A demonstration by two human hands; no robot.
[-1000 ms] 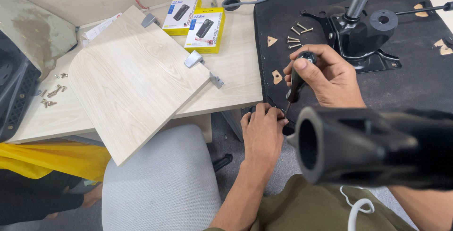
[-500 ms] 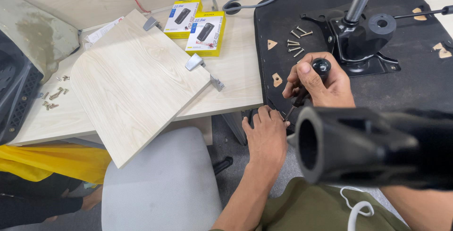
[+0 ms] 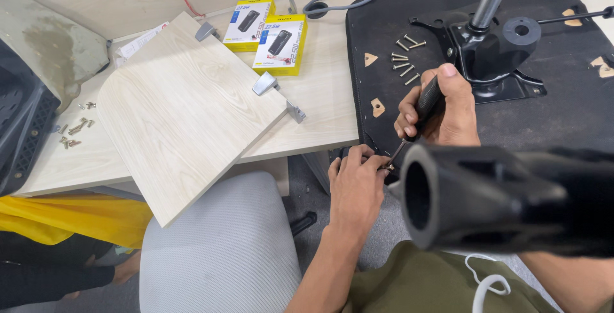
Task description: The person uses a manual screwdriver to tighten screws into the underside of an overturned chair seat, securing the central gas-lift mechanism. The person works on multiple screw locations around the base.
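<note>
A big black tube (image 3: pixel 505 201) is filling the lower right of the frame, its open mouth facing left, and it is hiding part of what the hands are working on. Behind it, across the upper right, a black chair seat (image 3: pixel 575 108) is lying underside up on the table (image 3: pixel 320 95), with a black metal bracket and post (image 3: pixel 492 50) standing on it.

The right hand (image 3: pixel 441 111), right of centre, is closing round the black handle of a screwdriver (image 3: pixel 425 105) and tilting it down and to the left, so the tip is pointing at the near edge of the seat. The left hand (image 3: pixel 355 182), just below it, is pinching its fingers shut at that tip; it seems to be steadying a screw there, though the screw itself is too small to make out. To do this well, I judge, the driver should be standing in line with the screw instead of leaning, the right hand pressing along the shaft while turning, and the left fingers letting go once the thread is biting (a slanted driver slips out of the head easily).

A pale wooden board (image 3: pixel 185 114) is lying left of centre, overhanging the table edge above a grey chair seat (image 3: pixel 224 249).

As for containers, two yellow boxes (image 3: pixel 265 31) are sitting closed at the upper middle, contents unseen. Loose screws (image 3: pixel 404 57) are lying bare on the seat, in no dish or tray, and a smaller scatter of screws (image 3: pixel 73 130) is lying at the far left.
</note>
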